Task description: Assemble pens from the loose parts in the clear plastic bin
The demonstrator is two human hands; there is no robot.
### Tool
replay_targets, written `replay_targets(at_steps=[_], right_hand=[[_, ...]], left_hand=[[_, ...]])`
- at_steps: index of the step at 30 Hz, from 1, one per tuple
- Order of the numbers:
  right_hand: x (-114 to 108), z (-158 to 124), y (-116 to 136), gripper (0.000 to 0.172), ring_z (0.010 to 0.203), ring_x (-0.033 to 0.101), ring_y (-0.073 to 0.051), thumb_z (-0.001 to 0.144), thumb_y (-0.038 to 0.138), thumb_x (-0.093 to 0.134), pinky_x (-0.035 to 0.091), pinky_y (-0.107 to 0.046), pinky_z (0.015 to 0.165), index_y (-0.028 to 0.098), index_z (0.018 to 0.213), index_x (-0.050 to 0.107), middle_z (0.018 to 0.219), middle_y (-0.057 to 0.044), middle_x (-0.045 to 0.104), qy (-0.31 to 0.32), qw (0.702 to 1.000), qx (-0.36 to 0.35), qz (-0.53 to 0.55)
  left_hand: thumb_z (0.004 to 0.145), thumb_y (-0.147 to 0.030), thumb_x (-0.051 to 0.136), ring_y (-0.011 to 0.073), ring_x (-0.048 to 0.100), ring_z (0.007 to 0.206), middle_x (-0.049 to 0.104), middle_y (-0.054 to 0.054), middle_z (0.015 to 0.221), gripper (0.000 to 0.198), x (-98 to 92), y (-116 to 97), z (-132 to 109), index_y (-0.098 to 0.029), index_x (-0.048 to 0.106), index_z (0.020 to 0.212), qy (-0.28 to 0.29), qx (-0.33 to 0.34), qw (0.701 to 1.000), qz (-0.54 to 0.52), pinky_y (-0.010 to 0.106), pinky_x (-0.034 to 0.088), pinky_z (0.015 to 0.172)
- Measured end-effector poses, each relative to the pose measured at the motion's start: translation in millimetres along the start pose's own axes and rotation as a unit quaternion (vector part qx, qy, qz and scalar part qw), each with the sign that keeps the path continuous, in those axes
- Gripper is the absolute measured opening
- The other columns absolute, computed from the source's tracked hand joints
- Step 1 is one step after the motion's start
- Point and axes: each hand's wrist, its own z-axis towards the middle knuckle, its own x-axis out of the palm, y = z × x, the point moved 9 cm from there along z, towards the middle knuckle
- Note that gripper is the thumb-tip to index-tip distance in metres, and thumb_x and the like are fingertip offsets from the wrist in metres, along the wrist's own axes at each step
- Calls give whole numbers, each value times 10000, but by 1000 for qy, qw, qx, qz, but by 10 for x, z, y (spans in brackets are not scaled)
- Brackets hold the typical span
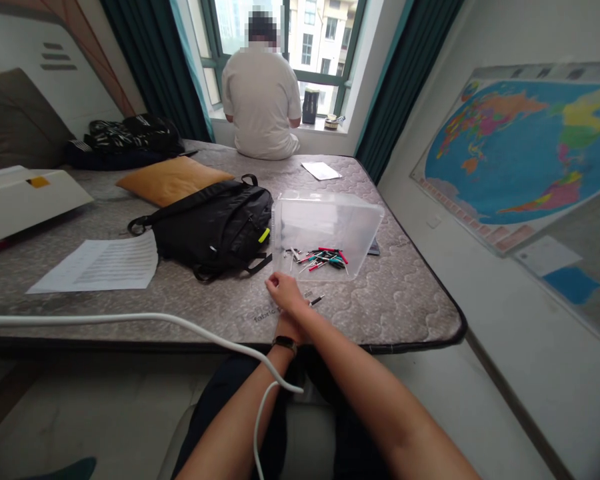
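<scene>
Bin (307, 223) being flanked by backpack (210, 227)
Right hand (283, 291) being held, fingers curled in; left hand (290, 328) being overlapped by forearm (341, 353), fingers unclear.

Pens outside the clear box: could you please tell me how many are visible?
1: a dark pen beside the wrist of the right hand; others may be hidden.

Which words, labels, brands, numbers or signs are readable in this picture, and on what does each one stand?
"fabric": on the mattress; the letters around it are unclear.
Printed sheet: text too small to read.
World map: labels too blurred to read.
I can read nothing else.
</scene>
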Motion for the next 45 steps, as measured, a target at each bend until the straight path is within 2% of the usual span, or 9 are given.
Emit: replay_targets(at_steps=[6,8,10,16,21,24,28,36,45], right_hand=[[-879,437,-558,175,896,624,-184,887,230,518,429,-259,823,175,940,675,953,-78,689,-96,985,56,-134],[-1037,539,-666,206,957,613,-196,879,219,514,430,-265,853,163,1006,665,1053,-105,665,-120,977,55,-168],[-1069,634,-762,216,979,610,-204,874,219,519,432,-271,867,161,1021,666,1085,-117,651,-112,973,55,-195],[-822,939,-917,200,943,630,-181,873,185,518,437,-256,859,179,959,698,1004,-94,693,-14,971,45,-236],[-787,1265,-814,204,899,640,-162,868,189,541,437,-233,819,181,980,711,968,-62,725,46,972,-14,-232],[-774,1416,-800,186,872,640,-156,858,190,582,435,-228,801,170,983,719,965,-63,727,92,963,-17,-254],[-547,1455,-754,243,853,640,-151,849,220,646,440,-224,790,194,1084,706,998,-58,726,161,951,-15,-263],[-171,1316,-607,304,1051,607,-218,873,179,583,439,-282,877,219,1159,676,1208,-101,636,143,940,-9,-309],[8,1334,-452,206,999,632,-232,853,126,576,457,-281,856,153,1006,710,1124,-139,667,193,919,-47,-339]], left_hand=[[978,-303,347,213,621,844,666,88,898,281,-200,-92,-63,-194,599,1034,-27,-9,1000,5,322,432,752],[982,-316,342,202,621,833,666,75,885,279,-243,-119,-64,-206,596,1013,-29,-7,999,12,304,426,736],[987,-323,332,196,620,825,668,70,879,286,-265,-128,-60,-210,595,1002,-29,-8,999,16,297,422,727],[1005,-348,275,189,615,824,670,72,878,355,-261,-116,-49,-208,601,1004,-22,-7,1000,11,290,425,733],[1000,-374,281,202,604,835,663,93,900,375,-159,-48,-38,-212,614,1058,-11,-13,1000,-25,311,436,783],[991,-393,302,217,595,850,653,104,897,371,-94,-16,-30,-223,626,1050,-2,-18,998,-57,332,435,817],[979,-378,333,222,586,852,642,104,881,341,-84,-12,-30,-229,637,1025,2,-21,996,-87,347,438,832],[965,-269,350,219,596,841,645,99,882,294,-151,-73,-34,-222,635,1020,6,-4,999,-51,349,443,801],[964,-242,352,226,606,871,656,95,923,287,-139,-72,-28,-226,621,1061,13,-8,999,-42,355,445,804]])
